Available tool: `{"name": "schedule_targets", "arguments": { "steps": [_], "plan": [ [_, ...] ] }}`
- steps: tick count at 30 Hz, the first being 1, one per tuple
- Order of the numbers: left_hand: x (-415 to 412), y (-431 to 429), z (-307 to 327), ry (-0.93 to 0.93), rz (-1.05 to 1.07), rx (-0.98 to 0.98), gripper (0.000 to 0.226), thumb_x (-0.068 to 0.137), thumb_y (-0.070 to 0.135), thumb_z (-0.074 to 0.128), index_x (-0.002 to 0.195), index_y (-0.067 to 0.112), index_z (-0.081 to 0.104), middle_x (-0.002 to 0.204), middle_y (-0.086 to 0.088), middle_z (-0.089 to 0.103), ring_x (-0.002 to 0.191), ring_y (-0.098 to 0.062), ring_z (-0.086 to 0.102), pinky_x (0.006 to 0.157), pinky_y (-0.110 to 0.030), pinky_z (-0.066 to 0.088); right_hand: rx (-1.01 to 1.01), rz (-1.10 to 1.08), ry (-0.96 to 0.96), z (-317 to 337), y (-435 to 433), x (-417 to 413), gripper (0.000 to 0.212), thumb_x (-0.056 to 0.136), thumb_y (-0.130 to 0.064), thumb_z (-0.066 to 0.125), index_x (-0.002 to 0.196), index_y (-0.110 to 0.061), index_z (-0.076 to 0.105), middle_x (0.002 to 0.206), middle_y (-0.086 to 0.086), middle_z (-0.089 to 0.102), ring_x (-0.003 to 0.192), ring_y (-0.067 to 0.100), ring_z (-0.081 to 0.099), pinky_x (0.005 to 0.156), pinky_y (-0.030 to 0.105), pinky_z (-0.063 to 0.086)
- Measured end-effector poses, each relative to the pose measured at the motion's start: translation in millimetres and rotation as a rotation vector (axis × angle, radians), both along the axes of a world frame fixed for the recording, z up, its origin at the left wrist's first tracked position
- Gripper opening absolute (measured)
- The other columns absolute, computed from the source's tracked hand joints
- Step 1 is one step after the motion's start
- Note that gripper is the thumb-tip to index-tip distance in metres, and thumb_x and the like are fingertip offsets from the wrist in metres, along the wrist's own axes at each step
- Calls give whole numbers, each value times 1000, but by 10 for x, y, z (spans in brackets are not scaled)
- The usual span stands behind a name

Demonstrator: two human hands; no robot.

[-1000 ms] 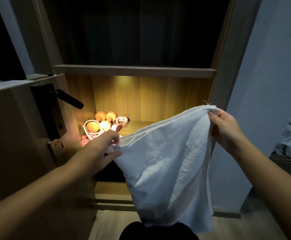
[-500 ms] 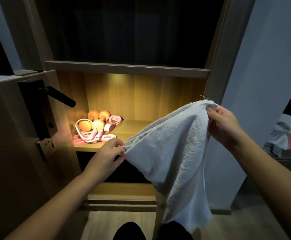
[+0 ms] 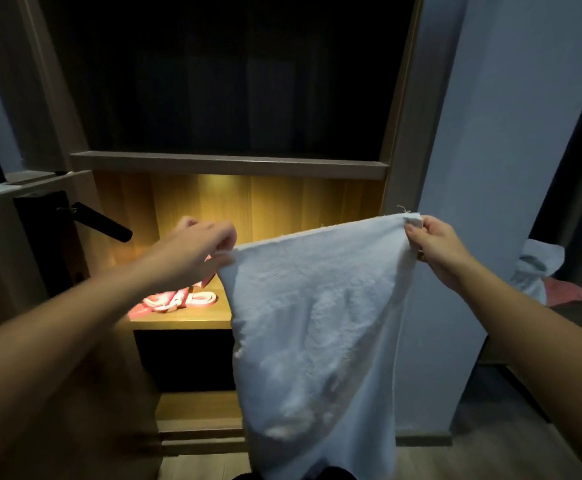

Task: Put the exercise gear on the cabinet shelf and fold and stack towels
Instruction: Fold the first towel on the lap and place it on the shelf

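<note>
A white terry-cloth towel hangs spread in front of the lit wooden cabinet shelf — the left hand pinches its left top corner, the right hand its right corner; pink looped exercise bands lie on the shelf behind the left wrist

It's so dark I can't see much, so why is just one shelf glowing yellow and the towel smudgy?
Head view: a warm light under the board above lights only the shelf holding the pink gear; the compartment above is black. Also head view: the towel and left hand are smeared by motion.
</note>
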State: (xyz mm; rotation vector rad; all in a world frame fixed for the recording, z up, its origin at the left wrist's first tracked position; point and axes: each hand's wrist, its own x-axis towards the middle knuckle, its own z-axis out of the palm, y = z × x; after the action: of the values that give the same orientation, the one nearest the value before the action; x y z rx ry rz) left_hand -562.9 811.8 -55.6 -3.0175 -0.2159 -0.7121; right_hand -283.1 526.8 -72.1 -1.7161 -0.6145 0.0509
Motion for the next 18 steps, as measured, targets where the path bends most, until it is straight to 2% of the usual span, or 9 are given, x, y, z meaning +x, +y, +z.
{"name": "schedule_targets", "arguments": {
  "steps": [1,3,5,7,10,12,15,18],
  "plan": [
    [24,-5,127,62,27,-15,19,89,40,61,98,34,46,95,17,52,97,-12,47,108,-41,30,29,-2,-17,82,32,23,20,100,-27,50,113,-15,58,112,6,60,102,22,56,89,40,50],
    [47,-16,312,150,24,83,28,86,45,65,108,36,50,101,18,51,101,-7,44,110,-38,23,82,-22,-48,219,69,84,18,100,-28,50,111,-16,58,105,1,60,96,17,55,81,34,49],
    [36,-69,449,226,-16,231,30,84,49,66,109,34,58,102,17,54,101,-4,43,107,-37,20,112,-34,-68,308,76,162,16,100,-29,50,109,-18,57,99,-3,59,90,13,54,74,29,46],
    [3,-147,534,238,-117,254,30,82,54,61,105,33,62,100,19,56,99,-2,42,101,-32,25,128,-37,-71,356,83,235,14,101,-29,49,107,-18,56,95,-3,58,88,14,53,70,28,45],
    [-10,-355,577,307,-340,159,26,86,54,53,98,32,60,90,17,58,87,-2,51,76,-21,44,104,-70,-80,404,103,300,17,102,-31,45,112,-19,52,104,0,58,95,16,54,77,30,47],
    [17,-445,596,398,-327,125,17,92,47,53,100,32,57,88,16,60,81,-4,56,65,-21,48,88,-71,-98,439,144,305,18,102,-32,44,113,-18,50,109,1,57,99,17,54,82,32,47],
    [70,-407,728,454,-176,135,13,98,34,50,105,28,60,94,9,63,84,-8,60,72,-25,53,88,-48,-159,513,212,278,16,102,-31,44,110,-18,49,103,-3,56,96,14,53,84,32,44],
    [78,-453,815,569,-224,-145,15,95,27,59,108,21,65,97,2,64,86,-13,60,77,-32,54,77,-54,-196,565,278,307,15,102,-31,43,108,-18,49,103,-3,56,95,13,53,82,31,42]
  ]
}}
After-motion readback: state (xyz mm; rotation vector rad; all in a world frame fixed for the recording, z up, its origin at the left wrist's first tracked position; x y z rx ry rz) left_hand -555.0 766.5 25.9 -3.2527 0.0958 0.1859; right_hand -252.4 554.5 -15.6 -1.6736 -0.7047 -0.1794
